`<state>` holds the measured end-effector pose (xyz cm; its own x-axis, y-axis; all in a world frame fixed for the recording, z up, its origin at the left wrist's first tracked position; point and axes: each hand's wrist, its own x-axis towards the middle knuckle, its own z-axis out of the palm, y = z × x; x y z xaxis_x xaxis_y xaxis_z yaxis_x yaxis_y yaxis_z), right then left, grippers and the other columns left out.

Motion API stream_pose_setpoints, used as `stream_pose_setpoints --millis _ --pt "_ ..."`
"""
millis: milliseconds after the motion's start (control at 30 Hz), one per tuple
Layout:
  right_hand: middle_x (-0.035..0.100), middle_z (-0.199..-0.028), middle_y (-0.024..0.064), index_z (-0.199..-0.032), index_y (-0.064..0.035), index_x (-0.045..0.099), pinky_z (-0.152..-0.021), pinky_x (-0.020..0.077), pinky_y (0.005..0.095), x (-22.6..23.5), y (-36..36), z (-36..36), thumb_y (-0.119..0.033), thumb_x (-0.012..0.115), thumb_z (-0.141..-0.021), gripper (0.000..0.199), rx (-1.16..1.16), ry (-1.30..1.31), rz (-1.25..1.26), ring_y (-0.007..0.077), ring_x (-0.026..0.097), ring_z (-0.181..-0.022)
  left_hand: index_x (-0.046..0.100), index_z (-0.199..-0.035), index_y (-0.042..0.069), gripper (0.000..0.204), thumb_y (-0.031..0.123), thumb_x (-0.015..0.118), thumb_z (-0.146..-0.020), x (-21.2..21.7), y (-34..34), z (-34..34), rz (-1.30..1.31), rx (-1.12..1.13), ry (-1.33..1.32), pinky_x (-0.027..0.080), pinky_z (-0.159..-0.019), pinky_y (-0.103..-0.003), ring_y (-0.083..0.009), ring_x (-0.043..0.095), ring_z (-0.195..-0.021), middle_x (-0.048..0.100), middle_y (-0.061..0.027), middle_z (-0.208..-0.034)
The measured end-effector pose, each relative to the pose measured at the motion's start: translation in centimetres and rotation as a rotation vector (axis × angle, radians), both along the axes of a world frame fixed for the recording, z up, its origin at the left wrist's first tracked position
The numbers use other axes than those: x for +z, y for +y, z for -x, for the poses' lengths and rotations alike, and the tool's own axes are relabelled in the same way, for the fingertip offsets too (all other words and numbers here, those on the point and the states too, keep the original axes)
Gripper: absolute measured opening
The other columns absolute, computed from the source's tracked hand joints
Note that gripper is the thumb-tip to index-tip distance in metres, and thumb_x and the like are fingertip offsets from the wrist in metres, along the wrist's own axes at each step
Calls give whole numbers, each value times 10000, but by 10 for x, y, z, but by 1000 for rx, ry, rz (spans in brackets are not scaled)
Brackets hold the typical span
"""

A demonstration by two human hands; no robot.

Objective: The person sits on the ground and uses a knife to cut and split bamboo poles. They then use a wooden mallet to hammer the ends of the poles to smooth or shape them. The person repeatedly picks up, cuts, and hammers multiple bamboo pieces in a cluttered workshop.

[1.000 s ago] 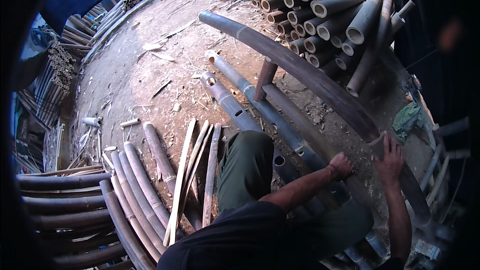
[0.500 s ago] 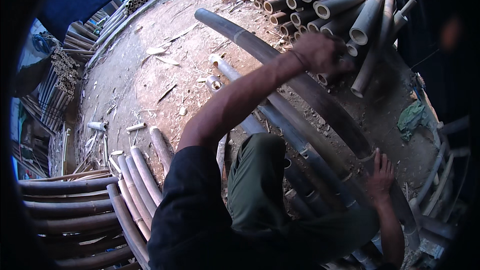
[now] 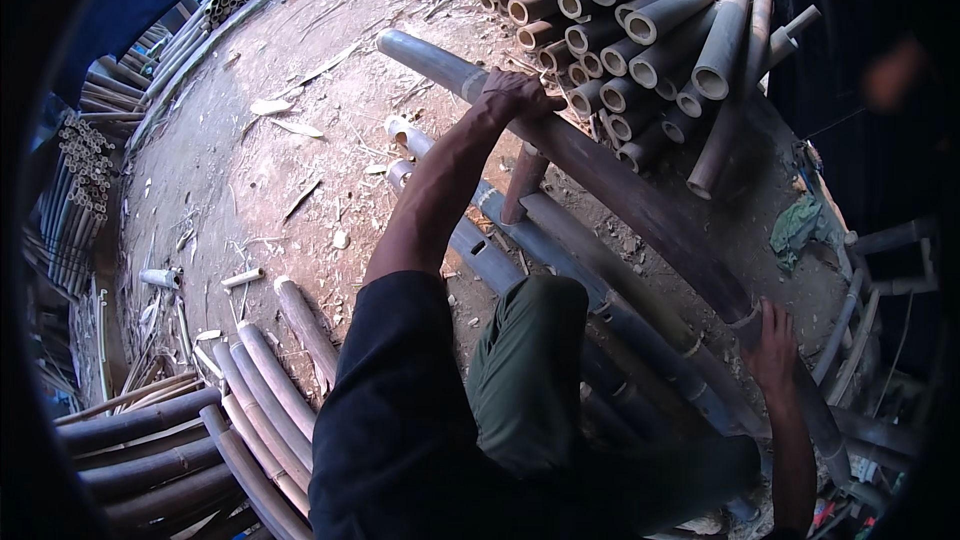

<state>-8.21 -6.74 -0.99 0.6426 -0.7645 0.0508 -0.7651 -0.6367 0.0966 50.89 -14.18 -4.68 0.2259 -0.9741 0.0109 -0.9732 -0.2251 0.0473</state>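
Observation:
A long dark bamboo pole (image 3: 640, 205) slants across the middle, from far left to near right. My left hand (image 3: 515, 98) is closed over it near its far end, arm stretched forward. Farther down the pole, my right hand (image 3: 772, 348) wraps its side just below a joint. Beneath my left hand, a short brown bamboo piece (image 3: 525, 183) stands between this pole and the ones below. Lower bamboo poles (image 3: 565, 265) run roughly parallel under it; one has a slot cut in its side. My bent knee (image 3: 535, 340), in green trousers, is beside them.
Cut bamboo tubes (image 3: 640, 25) are stacked at the far right. More poles (image 3: 150, 430) lie at the near left, and bundles (image 3: 85, 165) stand at the far left. Chips and husks (image 3: 285, 120) litter the dirt floor. A green cloth (image 3: 797, 228) lies at the right.
My left hand has come back leftward from beyond the pole and taken hold of it near its far end. My right hand stays on the pole. The view has shifted slightly.

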Motion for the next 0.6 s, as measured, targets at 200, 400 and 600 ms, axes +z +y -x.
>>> stream_pose_setpoints --millis 200,400,600 --pt "510 -1247 182 -1452 -74 312 -902 487 484 -8 33 1 -137 867 -579 1037 -71 97 -81 406 523 -1102 667 -1179 95 535 517 482 -907 30 -12 16 -350 -218 92 477 -956 -371 -267 618 -1104 662 -109 -1191" --pt "513 -1253 159 -1457 -76 301 -897 494 466 -17 44 -9 -148 881 -561 1070 -98 131 -19 374 528 -1096 609 -1268 22 806 704 395 -895 22 -13 13 -511 -402 235 437 -1015 -398 -321 569 -1204 615 -163 -1288" --pt "523 -1229 141 -1434 -81 342 -882 496 465 8 36 -24 -125 877 -524 1057 -134 150 48 363 534 -1077 571 -1298 17 820 712 340 -931 -4 -15 2 -457 -422 145 492 -859 -459 -372 653 -965 671 -201 -1122"
